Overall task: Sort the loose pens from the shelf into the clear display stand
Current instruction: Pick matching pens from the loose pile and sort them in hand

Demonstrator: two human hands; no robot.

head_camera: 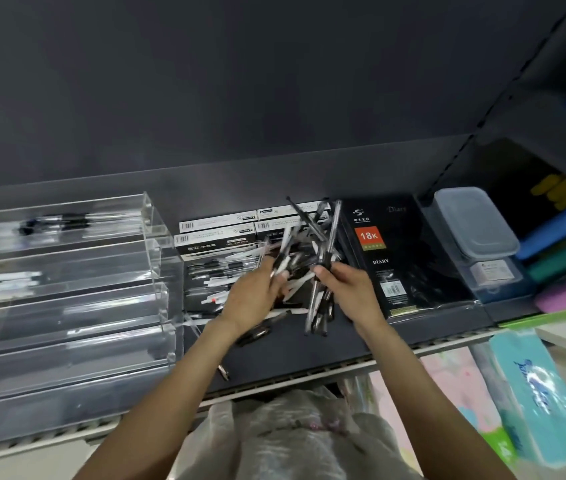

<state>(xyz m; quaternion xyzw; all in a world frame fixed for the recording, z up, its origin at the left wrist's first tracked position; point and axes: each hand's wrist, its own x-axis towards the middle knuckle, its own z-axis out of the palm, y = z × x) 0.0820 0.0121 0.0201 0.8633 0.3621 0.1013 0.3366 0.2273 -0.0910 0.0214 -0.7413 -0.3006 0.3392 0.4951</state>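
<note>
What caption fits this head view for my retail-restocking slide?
Both hands, left hand and right hand, grip bunches of pens over the shelf pile beside the clear display stand.

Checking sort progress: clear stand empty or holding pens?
Partly filled. The stand holds dark pens in the top tier and white pens in the second; lower tiers look empty.

The clear display stand (67, 289) is set at the left of the frame on the shelf (292, 355), with a few pens held in its upper tiers. The loose pens (219, 275) are piled at centre, just right of the stand, with pen boxes (219, 233) behind them. A diary (399, 258) is placed right of the pile, and lidded containers (478, 230) are stacked further right. Both hands are held over the pile, the left hand (257, 296) beside the right hand (350, 289).
</note>
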